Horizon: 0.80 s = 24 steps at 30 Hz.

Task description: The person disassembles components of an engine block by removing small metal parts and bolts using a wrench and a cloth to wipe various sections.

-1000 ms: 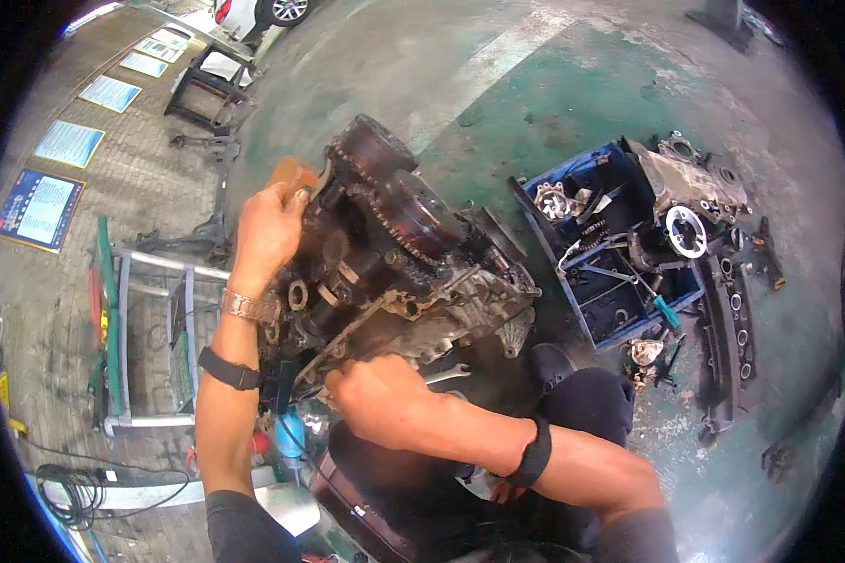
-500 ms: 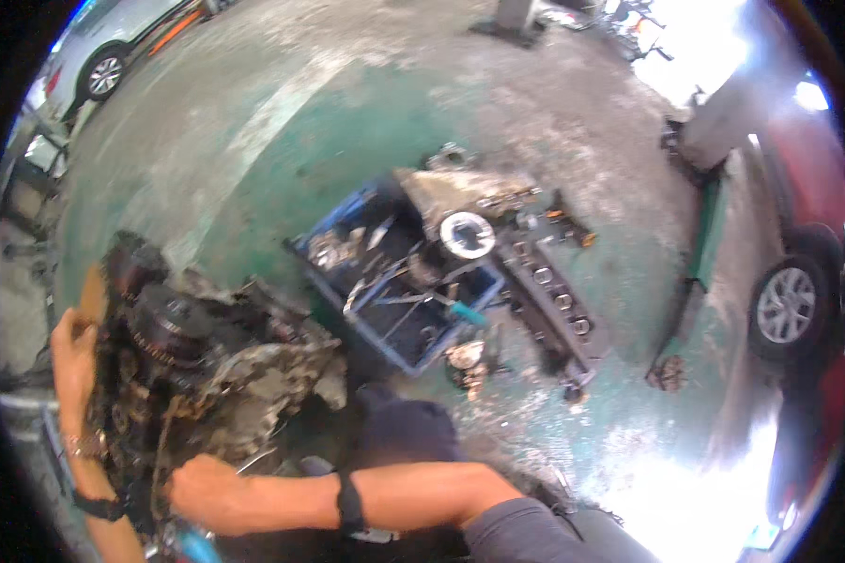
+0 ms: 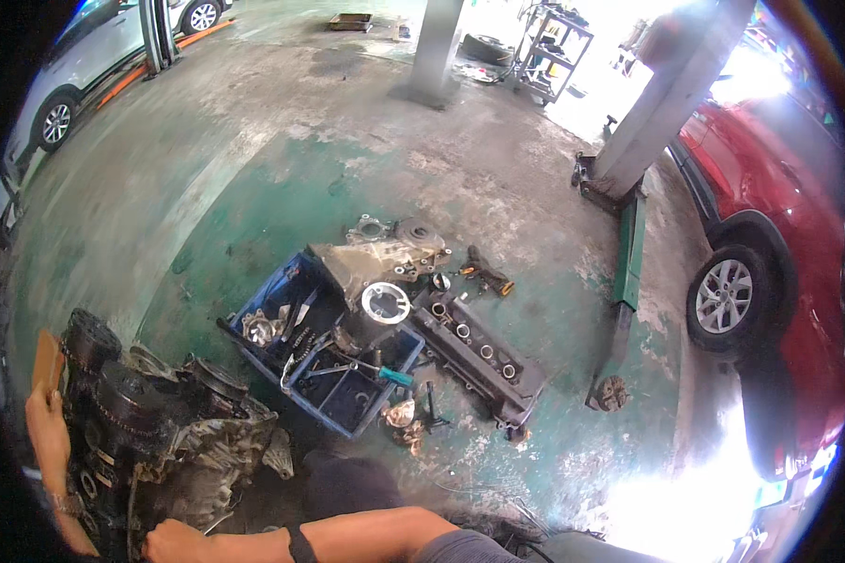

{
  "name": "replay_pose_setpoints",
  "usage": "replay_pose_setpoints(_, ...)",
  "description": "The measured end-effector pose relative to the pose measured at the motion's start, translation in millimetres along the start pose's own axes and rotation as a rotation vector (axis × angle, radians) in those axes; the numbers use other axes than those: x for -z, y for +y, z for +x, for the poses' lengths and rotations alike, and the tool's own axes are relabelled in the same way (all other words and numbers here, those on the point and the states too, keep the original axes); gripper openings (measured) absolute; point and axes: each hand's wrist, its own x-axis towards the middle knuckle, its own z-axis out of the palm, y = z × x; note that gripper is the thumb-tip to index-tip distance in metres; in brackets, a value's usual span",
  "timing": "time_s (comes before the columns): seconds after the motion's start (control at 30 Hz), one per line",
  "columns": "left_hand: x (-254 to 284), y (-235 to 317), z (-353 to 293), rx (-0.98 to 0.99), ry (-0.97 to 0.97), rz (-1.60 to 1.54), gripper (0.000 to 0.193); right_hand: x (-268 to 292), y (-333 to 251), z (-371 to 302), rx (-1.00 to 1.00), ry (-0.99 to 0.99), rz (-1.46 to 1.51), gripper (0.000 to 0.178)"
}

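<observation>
At the far left, my left hand (image 3: 47,432) is closed on the lower end of a flat tan piece (image 3: 49,359) that looks like a wooden block. It stands against the side of a dirty, partly dismantled engine (image 3: 211,460) with dark toothed wheels (image 3: 127,402) on top. My right hand (image 3: 171,541) is a fist low against the engine's near side. Whatever is inside that fist is hidden. A thin metal rod (image 3: 218,522) shows just beyond it, and I cannot tell whether the hand touches it.
A blue divided crate (image 3: 321,413) holds tools and parts, including a turquoise-handled screwdriver (image 3: 394,376). Beside it lie a metal housing (image 3: 361,267), a dark valve cover (image 3: 479,361) and a cordless drill (image 3: 486,270). A green lift arm (image 3: 630,253) and a red car (image 3: 770,178) are at the right.
My view has tilted up and turned right, so the engine, crate and hands sit lower and further left. Both hands keep about the same places at the engine.
</observation>
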Motion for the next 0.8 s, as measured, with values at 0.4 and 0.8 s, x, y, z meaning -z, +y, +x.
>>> replay_pose_setpoints(0.4,-34.1,-51.9,5.8,-0.062,-0.060,-0.127,0.041,49.1,-22.2,-25.8,-0.006,-0.053,0.011,0.026)
replay_pose_setpoints(0.8,18.7,25.0,8.8,0.099,-0.227,-0.034,0.024,49.5,-20.0,-25.4,0.035,-0.058,-0.018,0.025)
